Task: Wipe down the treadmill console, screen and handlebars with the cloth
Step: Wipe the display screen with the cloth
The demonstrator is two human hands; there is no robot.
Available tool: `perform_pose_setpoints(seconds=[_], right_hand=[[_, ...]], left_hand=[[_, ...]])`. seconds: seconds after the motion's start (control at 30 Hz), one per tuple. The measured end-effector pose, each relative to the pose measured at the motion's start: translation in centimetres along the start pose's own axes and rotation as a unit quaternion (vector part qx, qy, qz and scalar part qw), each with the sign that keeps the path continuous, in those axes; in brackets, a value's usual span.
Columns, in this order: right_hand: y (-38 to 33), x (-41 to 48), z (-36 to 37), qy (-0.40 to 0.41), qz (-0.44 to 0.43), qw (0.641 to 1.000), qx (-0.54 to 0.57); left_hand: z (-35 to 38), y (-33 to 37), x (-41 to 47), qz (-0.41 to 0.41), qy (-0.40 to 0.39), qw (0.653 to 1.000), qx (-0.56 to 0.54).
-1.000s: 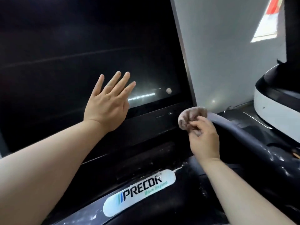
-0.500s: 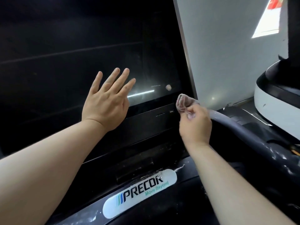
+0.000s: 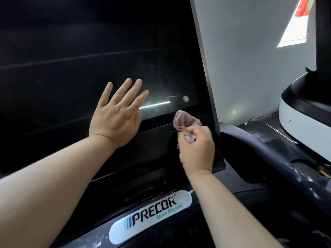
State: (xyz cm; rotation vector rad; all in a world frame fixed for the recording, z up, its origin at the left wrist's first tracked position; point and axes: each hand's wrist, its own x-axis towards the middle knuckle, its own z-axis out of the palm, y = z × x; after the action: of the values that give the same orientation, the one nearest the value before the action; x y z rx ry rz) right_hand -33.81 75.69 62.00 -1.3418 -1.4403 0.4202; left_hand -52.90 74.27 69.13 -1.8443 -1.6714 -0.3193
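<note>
Gym or fitness room, indoors.
Large dark treadmill screen [image 3: 89, 59] up close, PRECOR "Move Beyond" badge [image 3: 152, 217] on console [image 3: 154, 144] base, curved black handlebar [image 3: 250, 140] at right; second white-and-black machine [image 3: 304, 111] just beyond, against plain pale wall [image 3: 241, 59].

One head-worn wide-angle camera looks forward and slightly down, close in on the treadmill's dark screen [image 3: 71, 51].

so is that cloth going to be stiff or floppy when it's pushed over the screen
Probably floppy: the cloth is bunched into soft folds in the right hand. Likely light, since a pinch holds it up. On the glossy screen it should slide but may crumple.
</note>
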Motion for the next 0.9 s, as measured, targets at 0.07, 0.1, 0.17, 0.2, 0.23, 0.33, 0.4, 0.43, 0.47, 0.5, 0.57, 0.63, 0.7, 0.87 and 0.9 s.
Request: perform_pose_setpoints(seconds=[0.07, 0.1, 0.17, 0.2, 0.23, 0.33, 0.4, 0.43, 0.47, 0.5, 0.57, 0.63, 0.7, 0.87, 0.9], right_hand=[[-0.5, -0.9, 0.1, -0.043, -0.070, 0.997, -0.007], [-0.3, -0.4, -0.2, -0.058, -0.089, 0.994, -0.018], [0.4, 1.3, -0.7, -0.057, -0.079, 0.995, -0.035], [0.5, 2.1, -0.9, -0.047, -0.044, 0.998, -0.026], [0.5, 2.6, -0.8, -0.034, -0.003, 0.999, -0.008], [-1.0, 1.3, 0.4, -0.015, 0.001, 1.000, -0.004], [-1.9, 0.2, 0.7, -0.060, -0.050, 0.997, -0.005], [-1.8, 0.3, 0.4, -0.078, -0.065, 0.995, -0.006], [-1.4, 0.7, 0.1, -0.085, -0.068, 0.994, -0.012], [-0.7, 1.2, -0.2, -0.080, -0.055, 0.995, -0.016], [0.6, 2.2, -0.8, -0.044, 0.011, 0.999, 0.003], [1.0, 2.5, -0.8, -0.011, 0.060, 0.998, 0.017], [0.5, 1.9, -0.4, -0.004, 0.059, 0.998, -0.002], [-0.1, 0.0, -0.3, -0.087, -0.177, 0.979, -0.047], [0.3, 0.6, -0.1, -0.090, -0.171, 0.980, -0.041]], left_hand=[[0.0, 0.0, 0.0, 0.001, -0.001, 1.000, 0.001], [0.0, 0.0, 0.0, 0.002, -0.002, 1.000, 0.001], [0.0, 0.1, 0.0, 0.002, -0.002, 1.000, 0.002], [0.0, 0.1, 0.0, 0.002, -0.002, 1.000, 0.003], [0.0, 0.1, 0.0, 0.002, -0.001, 1.000, 0.004], [0.0, 0.1, 0.0, 0.000, 0.002, 1.000, 0.003], [0.0, 0.1, 0.1, -0.001, 0.002, 1.000, 0.005], [0.0, 0.1, 0.1, 0.000, 0.002, 1.000, 0.005], [0.0, 0.1, 0.1, 0.001, 0.003, 1.000, 0.004], [0.0, 0.1, 0.0, 0.002, 0.004, 1.000, 0.003], [0.0, 0.1, -0.1, 0.003, 0.007, 1.000, 0.002], [0.1, 0.1, 0.0, 0.003, 0.014, 1.000, 0.004], [0.1, 0.1, 0.1, 0.005, 0.017, 1.000, 0.007], [0.1, 0.1, 0.1, 0.003, 0.014, 1.000, 0.012], [0.1, 0.1, 0.1, 0.003, 0.014, 1.000, 0.010]])
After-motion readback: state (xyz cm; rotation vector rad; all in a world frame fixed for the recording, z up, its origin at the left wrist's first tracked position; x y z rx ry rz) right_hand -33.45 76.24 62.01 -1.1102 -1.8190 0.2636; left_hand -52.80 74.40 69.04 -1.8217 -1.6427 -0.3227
